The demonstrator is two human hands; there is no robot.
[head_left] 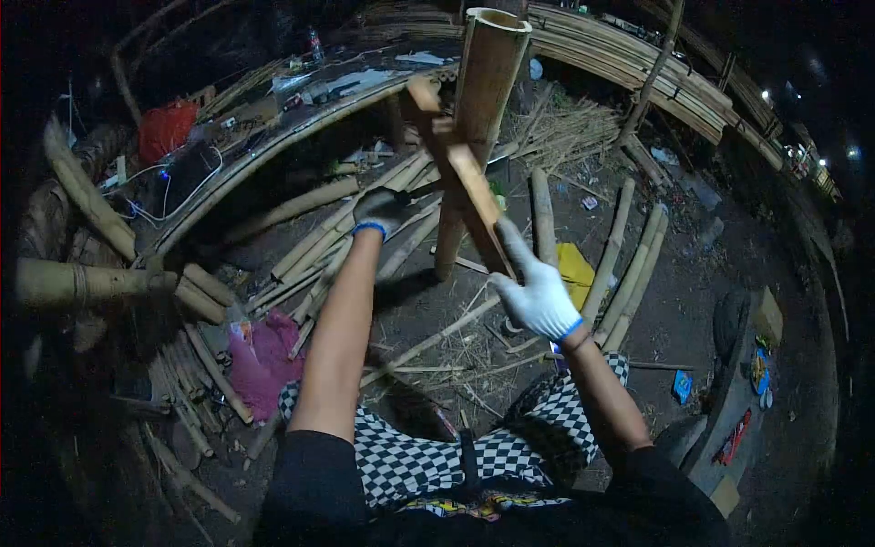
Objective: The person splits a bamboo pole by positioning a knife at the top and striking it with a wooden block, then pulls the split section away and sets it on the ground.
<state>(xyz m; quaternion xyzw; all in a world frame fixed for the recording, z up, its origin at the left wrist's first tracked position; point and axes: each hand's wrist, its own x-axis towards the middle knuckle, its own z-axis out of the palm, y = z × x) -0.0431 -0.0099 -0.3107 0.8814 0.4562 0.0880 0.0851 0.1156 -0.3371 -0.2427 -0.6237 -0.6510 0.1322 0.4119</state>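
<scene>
My left hand, in a dark glove with a blue cuff, is closed round the end of a thin, dark, blade-like tool. It points right towards the bamboo, which partly hides it. My right hand, in a white glove, grips the lower end of a split bamboo piece, its fingers along one edge and thumb apart. That piece slants up and left, its upper part blurred. Just behind it a thick hollow bamboo tube stands nearly upright, open end on top.
Bamboo poles lie on the ground to the left, with more poles at right. A yellow item lies beyond my right hand, and a pink cloth near my left knee. A curved bamboo bench carries clutter and a red bag.
</scene>
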